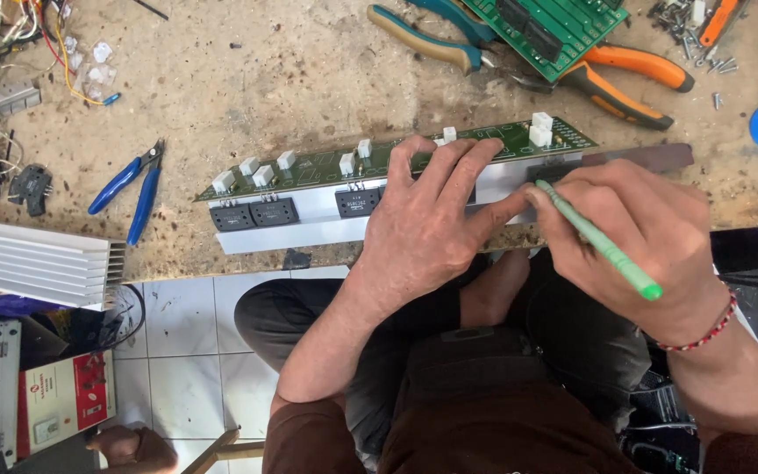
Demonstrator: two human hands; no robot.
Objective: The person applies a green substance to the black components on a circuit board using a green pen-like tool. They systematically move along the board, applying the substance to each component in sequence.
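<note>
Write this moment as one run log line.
left hand: pressing long green circuit board | right hand: holding thin green pen | blue cutters: idle on bench

Under the left grip lies a long green circuit board with a glossy lacquered face, carrying small white plastic connectors and matt black plastic transistors. Beneath it runs a smooth, pale metal strip with a dull satin finish. The right grip closes round a light green plastic pen, smooth and faintly shiny; at its wrist sits a braided red and white cord bracelet. The surface beyond both grips is rough, pitted and stained. Left of the left grip lie cutters with glossy blue plastic handles and a ribbed white metal heatsink.
</note>
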